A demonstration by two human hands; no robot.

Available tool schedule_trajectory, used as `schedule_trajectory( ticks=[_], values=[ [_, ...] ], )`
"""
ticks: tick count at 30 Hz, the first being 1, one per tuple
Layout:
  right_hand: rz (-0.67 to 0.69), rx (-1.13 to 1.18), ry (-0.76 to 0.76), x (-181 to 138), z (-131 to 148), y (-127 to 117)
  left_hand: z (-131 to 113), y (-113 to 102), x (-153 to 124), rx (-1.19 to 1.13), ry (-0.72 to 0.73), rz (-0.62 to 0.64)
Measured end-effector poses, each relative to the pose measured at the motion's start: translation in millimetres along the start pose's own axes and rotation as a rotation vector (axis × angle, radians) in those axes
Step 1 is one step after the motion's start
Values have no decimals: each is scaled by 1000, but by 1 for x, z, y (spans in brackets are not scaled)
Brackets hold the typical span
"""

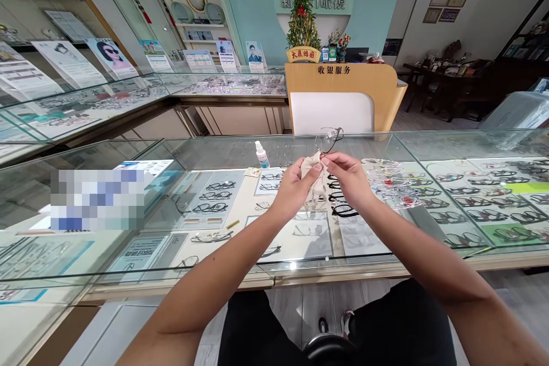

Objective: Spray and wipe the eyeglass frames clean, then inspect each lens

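Note:
A pair of thin-framed eyeglasses (pixel 329 138) is held up above the glass counter, one lens and a dark part of the frame showing over my fingertips. My right hand (pixel 346 174) pinches the eyeglasses at their lower edge. Bunched in my left hand (pixel 295 183) is a pale cleaning cloth (pixel 316 183), pressed against the eyeglasses between thumb and fingers. Both hands meet at the fingertips. Part of the frame is hidden by the cloth and fingers. To the left of my hands, a small white bottle (pixel 261 155) stands upright on the counter.
Under the glass top (pixel 274 251) lie rows of eyeglasses (pixel 476 200). A small packet (pixel 252 172) is near the bottle. Papers (pixel 150 167) rest on the counter at left. Beyond stands a wooden cashier desk (pixel 338 75) with a plant (pixel 302 23).

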State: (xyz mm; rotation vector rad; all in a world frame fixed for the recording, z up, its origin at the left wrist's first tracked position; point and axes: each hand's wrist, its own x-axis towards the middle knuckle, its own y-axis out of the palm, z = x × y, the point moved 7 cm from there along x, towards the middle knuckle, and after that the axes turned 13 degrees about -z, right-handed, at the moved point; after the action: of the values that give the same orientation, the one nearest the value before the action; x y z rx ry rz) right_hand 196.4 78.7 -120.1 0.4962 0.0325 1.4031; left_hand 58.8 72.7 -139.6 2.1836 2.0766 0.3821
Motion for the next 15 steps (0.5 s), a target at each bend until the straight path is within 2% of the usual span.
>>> schedule_trajectory(
  ticks=[7, 11, 15],
  values=[
    [36, -111, -148, -6, 14, 2, -7, -6, 4, 37, 88, -51],
    [4, -86, -131, -3, 12, -3, -9, -6, 2, 80, 138, -49],
    [5, -51, -97, 3, 6, -9, -10, -6, 4, 110, 116, 28]
  ],
)
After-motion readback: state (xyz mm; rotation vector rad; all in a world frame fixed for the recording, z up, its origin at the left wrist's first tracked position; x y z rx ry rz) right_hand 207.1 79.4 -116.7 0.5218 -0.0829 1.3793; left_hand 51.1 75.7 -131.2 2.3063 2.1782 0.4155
